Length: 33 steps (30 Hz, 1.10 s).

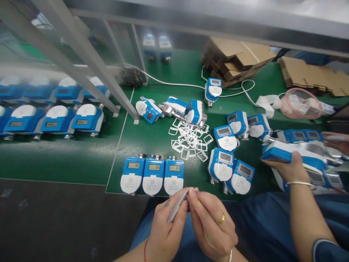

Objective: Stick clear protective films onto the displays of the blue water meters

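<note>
My left hand [168, 227] is closed around a thin stack of grey-white sheets [177, 206], held on edge just past the table's front. Fingertips of my right hand [212, 223], which wears a ring, pinch the upper end of this stack; what lies between them is hidden. Beyond my hands, three blue and white meters [154, 174] with small displays stand in a row. Behind these lies a loose pile of white rectangular frames [191, 140]. More meters [221, 165] sit to the right of the pile.
A co-worker's hand [291, 169] grips a meter at the right. Other meters [147, 109] lie behind the frames, and rows of them [58, 118] stand left. Flattened cardboard [237, 54], a white cable [174, 84] and a pink basket [301, 103] are at the back. Metal posts [89, 54] rise at left.
</note>
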### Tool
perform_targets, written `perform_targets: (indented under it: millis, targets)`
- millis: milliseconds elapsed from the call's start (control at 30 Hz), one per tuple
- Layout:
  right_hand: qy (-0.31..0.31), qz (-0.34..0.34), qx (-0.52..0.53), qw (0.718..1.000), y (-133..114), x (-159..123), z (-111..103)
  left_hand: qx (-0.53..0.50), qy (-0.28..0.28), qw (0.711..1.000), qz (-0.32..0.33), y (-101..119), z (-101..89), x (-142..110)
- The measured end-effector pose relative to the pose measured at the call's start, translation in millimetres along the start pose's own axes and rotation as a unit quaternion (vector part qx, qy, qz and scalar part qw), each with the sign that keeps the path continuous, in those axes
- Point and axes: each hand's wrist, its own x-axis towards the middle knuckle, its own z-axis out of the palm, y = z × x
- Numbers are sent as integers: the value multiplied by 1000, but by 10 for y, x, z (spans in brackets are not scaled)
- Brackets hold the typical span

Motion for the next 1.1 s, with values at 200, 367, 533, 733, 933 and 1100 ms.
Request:
perform_targets:
  millis: [200,367,533,733,933,1100]
  targets:
    - [-6,43,16,999,-18,95,-41,2,-40,999,8,148,-175,78]
    - [-81,-14,-12,997,5,181,-148,34,-55,997,32,270,-278,97]
    - [-103,-57,-21,993,50,138,-186,37,-46,997,40,316,-289,70]
    - [-98,-88,-53,990,47,145,-161,71,-21,996,51,367,-297,74]
    - [-89,-119,-69,987,3,240,-100,27,1,1000,3,398,-295,76]
    - [-80,-134,-56,986,-59,338,-55,-23,15,998,-48,399,-312,45]
